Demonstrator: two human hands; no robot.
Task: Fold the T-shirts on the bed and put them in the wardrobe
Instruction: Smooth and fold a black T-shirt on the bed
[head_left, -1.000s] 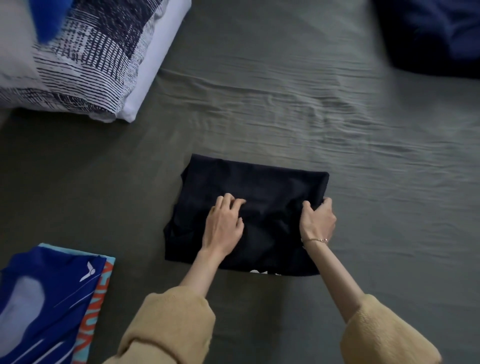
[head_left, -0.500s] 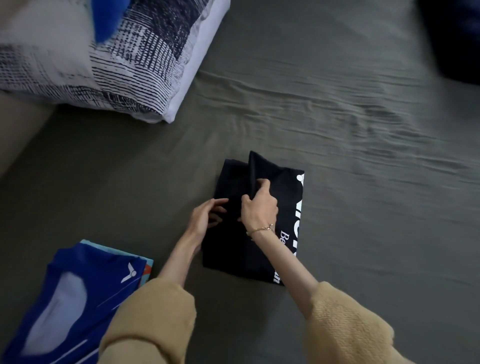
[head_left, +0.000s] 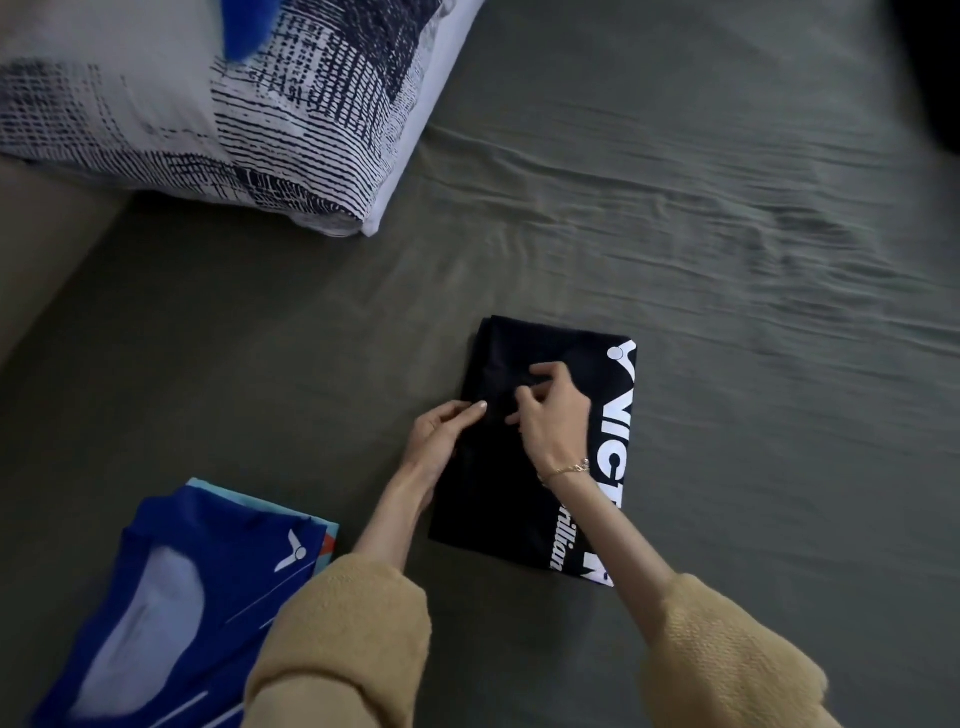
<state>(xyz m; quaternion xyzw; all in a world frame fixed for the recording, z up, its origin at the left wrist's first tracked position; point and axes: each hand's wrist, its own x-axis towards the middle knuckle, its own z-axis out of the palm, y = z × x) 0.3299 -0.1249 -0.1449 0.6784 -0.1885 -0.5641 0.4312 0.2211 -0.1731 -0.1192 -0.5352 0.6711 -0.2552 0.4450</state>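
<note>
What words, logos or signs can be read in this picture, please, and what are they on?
"VIC", then letters hidden by the right wrist: black shirt, white capitals.
"illian", start hidden, end blurred: black shirt, small script.
White logo, no letters: black shirt's top corner.
White logo, no letters: blue shirt.

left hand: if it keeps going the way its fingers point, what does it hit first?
Probably the right hand: the left hand points right across the black T-shirt, fingertips just short of it. Depth is unclear.

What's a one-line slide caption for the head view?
Both hands, left hand and right hand, press a folded black T-shirt on the bed.
</note>
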